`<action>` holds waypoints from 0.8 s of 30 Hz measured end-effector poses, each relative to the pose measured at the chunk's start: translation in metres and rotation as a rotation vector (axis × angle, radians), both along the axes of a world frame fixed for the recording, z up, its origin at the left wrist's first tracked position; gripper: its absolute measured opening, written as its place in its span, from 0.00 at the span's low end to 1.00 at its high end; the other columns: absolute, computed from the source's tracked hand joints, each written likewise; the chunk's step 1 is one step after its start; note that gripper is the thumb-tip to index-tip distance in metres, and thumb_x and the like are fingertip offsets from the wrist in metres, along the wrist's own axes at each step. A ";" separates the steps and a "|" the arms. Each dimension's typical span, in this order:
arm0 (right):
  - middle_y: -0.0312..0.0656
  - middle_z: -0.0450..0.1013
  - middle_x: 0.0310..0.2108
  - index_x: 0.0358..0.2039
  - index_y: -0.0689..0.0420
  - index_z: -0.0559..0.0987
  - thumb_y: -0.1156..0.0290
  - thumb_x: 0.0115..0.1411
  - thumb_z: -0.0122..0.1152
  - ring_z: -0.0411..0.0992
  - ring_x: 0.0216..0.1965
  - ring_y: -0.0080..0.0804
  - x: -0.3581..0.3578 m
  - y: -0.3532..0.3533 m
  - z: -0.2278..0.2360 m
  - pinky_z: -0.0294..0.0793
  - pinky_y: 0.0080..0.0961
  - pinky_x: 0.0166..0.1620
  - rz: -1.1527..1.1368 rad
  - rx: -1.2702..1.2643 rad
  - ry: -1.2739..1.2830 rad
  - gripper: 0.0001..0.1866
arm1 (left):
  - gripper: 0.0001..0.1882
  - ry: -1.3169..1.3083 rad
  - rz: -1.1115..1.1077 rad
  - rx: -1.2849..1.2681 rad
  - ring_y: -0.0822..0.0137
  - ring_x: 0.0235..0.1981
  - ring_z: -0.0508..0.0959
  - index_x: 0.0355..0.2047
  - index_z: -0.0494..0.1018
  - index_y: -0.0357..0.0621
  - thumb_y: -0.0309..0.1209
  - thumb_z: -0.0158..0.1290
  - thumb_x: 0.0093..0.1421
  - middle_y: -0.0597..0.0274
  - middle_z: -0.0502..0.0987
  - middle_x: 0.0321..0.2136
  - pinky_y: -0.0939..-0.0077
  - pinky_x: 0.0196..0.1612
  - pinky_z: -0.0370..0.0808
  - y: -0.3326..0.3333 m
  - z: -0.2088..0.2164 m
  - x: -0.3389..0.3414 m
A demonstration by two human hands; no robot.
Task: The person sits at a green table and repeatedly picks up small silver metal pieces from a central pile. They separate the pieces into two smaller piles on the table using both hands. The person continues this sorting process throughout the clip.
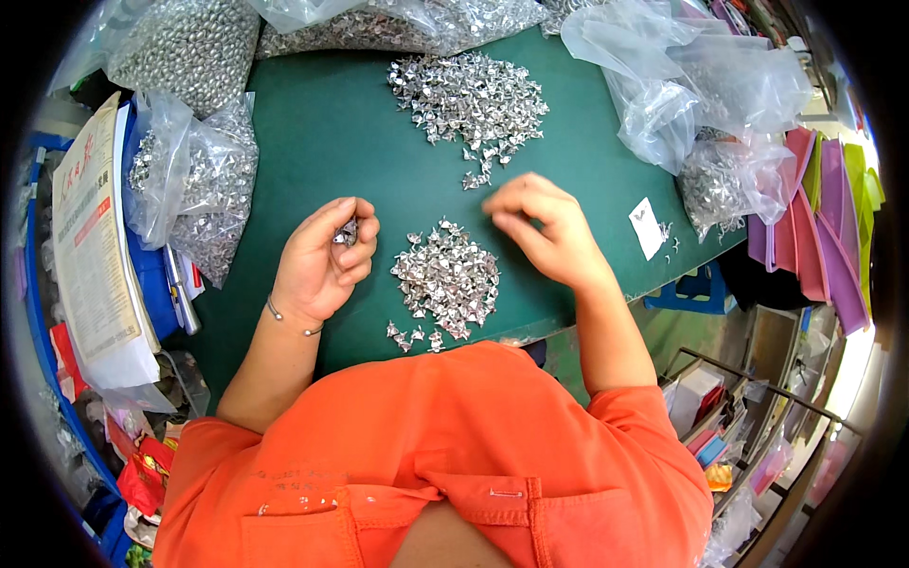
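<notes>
My left hand [327,254] is closed around a few small silvery metal pieces [347,232], which show between its curled fingers. It is left of the near pile of small shiny metal pieces [447,276], not touching it. My right hand [547,230] hovers above and right of that pile, with thumb and fingers bent together and fingertips slightly smeared. Whatever they may pinch cannot be made out. Farther away on the green table [322,123] lies a second pile of similar metal pieces [471,99]. Several loose ones [417,335] are scattered near the front edge.
Clear bags of metal parts [216,180] line the left side and back [407,28]. More plastic bags [720,175] stand at the right, near a small white card [646,229]. Newspapers [99,227] lean at far left; pink and purple trays [824,218] sit beyond the right edge.
</notes>
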State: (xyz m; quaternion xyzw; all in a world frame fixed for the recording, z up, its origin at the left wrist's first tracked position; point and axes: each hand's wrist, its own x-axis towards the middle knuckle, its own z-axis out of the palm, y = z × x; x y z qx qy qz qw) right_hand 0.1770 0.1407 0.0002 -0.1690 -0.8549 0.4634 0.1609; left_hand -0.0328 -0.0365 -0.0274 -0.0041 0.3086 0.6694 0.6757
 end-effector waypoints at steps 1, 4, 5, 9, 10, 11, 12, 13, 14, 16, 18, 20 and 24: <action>0.42 0.70 0.33 0.30 0.60 0.76 0.78 0.49 0.59 0.71 0.33 0.37 -0.009 -0.003 -0.003 0.70 0.28 0.36 -0.111 0.118 -0.032 0.06 | 0.11 0.000 -0.002 -0.001 0.80 0.16 0.60 0.35 0.68 0.40 0.33 0.38 0.64 0.64 0.67 0.25 0.89 0.13 0.56 0.000 0.000 0.000; 0.43 0.69 0.31 0.29 0.60 0.75 0.78 0.48 0.59 0.70 0.33 0.41 -0.018 -0.001 -0.013 0.70 0.30 0.36 -0.192 0.356 -0.065 0.06 | 0.11 -0.002 -0.004 0.003 0.80 0.16 0.60 0.35 0.68 0.40 0.33 0.38 0.64 0.65 0.67 0.25 0.89 0.13 0.56 0.001 0.000 -0.001; 0.44 0.68 0.30 0.29 0.60 0.75 0.78 0.47 0.60 0.69 0.33 0.42 -0.019 0.000 -0.015 0.70 0.31 0.36 -0.177 0.415 -0.065 0.06 | 0.11 -0.003 -0.004 0.005 0.80 0.16 0.60 0.35 0.68 0.40 0.33 0.38 0.64 0.65 0.67 0.25 0.89 0.13 0.56 0.001 0.000 -0.001; 0.43 0.69 0.30 0.27 0.60 0.74 0.80 0.47 0.59 0.71 0.30 0.38 -0.013 0.000 -0.008 0.71 0.28 0.33 -0.257 0.194 -0.116 0.06 | 0.11 -0.006 -0.003 0.003 0.80 0.16 0.60 0.35 0.68 0.40 0.33 0.38 0.64 0.64 0.67 0.24 0.89 0.13 0.56 0.000 -0.001 -0.001; 0.41 0.70 0.30 0.28 0.60 0.73 0.83 0.46 0.59 0.71 0.29 0.32 -0.010 0.000 -0.008 0.71 0.24 0.31 -0.282 0.058 -0.086 0.07 | 0.11 -0.006 -0.005 0.006 0.80 0.16 0.60 0.35 0.68 0.40 0.33 0.38 0.64 0.64 0.67 0.24 0.89 0.13 0.56 0.000 -0.001 -0.001; 0.41 0.69 0.30 0.28 0.60 0.73 0.84 0.46 0.59 0.71 0.29 0.31 -0.010 0.000 -0.008 0.71 0.23 0.31 -0.277 0.079 -0.032 0.08 | 0.11 -0.007 -0.006 0.008 0.80 0.16 0.60 0.35 0.68 0.40 0.33 0.38 0.64 0.64 0.67 0.24 0.89 0.13 0.56 0.000 -0.001 -0.001; 0.40 0.69 0.30 0.28 0.60 0.73 0.84 0.46 0.59 0.70 0.29 0.29 -0.009 -0.001 -0.008 0.71 0.22 0.31 -0.271 0.098 0.021 0.09 | 0.12 -0.007 -0.004 0.006 0.80 0.16 0.60 0.35 0.68 0.40 0.33 0.38 0.64 0.64 0.67 0.25 0.89 0.13 0.56 0.000 -0.001 0.000; 0.40 0.69 0.30 0.29 0.60 0.72 0.85 0.46 0.59 0.70 0.29 0.27 -0.007 -0.002 -0.008 0.71 0.21 0.31 -0.266 0.116 0.074 0.09 | 0.12 -0.007 -0.002 0.004 0.80 0.16 0.60 0.35 0.68 0.40 0.33 0.38 0.64 0.64 0.67 0.25 0.89 0.13 0.56 0.000 -0.001 0.000; 0.39 0.69 0.30 0.29 0.60 0.72 0.86 0.46 0.59 0.70 0.30 0.27 -0.007 -0.004 -0.008 0.71 0.20 0.31 -0.269 0.081 0.114 0.10 | 0.12 -0.007 0.000 0.003 0.80 0.16 0.60 0.35 0.68 0.40 0.33 0.39 0.64 0.64 0.68 0.25 0.89 0.13 0.56 0.000 -0.001 0.000; 0.39 0.69 0.30 0.29 0.60 0.72 0.86 0.45 0.58 0.70 0.30 0.27 -0.007 -0.009 -0.006 0.71 0.20 0.31 -0.274 0.009 0.196 0.10 | 0.12 -0.006 0.000 0.002 0.80 0.16 0.60 0.35 0.68 0.40 0.33 0.39 0.64 0.64 0.68 0.25 0.89 0.13 0.56 0.000 -0.001 0.000; 0.39 0.70 0.31 0.28 0.60 0.72 0.87 0.45 0.58 0.69 0.31 0.26 -0.007 -0.009 0.000 0.71 0.19 0.31 -0.203 -0.008 0.212 0.10 | 0.12 -0.004 0.001 0.000 0.80 0.16 0.60 0.35 0.69 0.40 0.34 0.39 0.63 0.64 0.68 0.25 0.89 0.13 0.56 0.000 0.000 0.000; 0.39 0.70 0.31 0.28 0.60 0.72 0.87 0.45 0.58 0.70 0.31 0.27 -0.006 -0.009 0.007 0.71 0.19 0.31 -0.127 -0.016 0.199 0.10 | 0.12 -0.001 0.001 -0.003 0.80 0.16 0.60 0.35 0.69 0.40 0.34 0.39 0.63 0.64 0.68 0.25 0.89 0.13 0.56 0.000 0.000 0.000; 0.40 0.71 0.30 0.27 0.59 0.73 0.85 0.45 0.58 0.71 0.32 0.30 -0.008 -0.006 0.018 0.71 0.22 0.33 0.000 0.073 0.152 0.08 | 0.11 -0.001 0.004 -0.015 0.80 0.15 0.60 0.34 0.69 0.40 0.34 0.39 0.63 0.64 0.67 0.24 0.89 0.13 0.56 0.000 0.000 0.000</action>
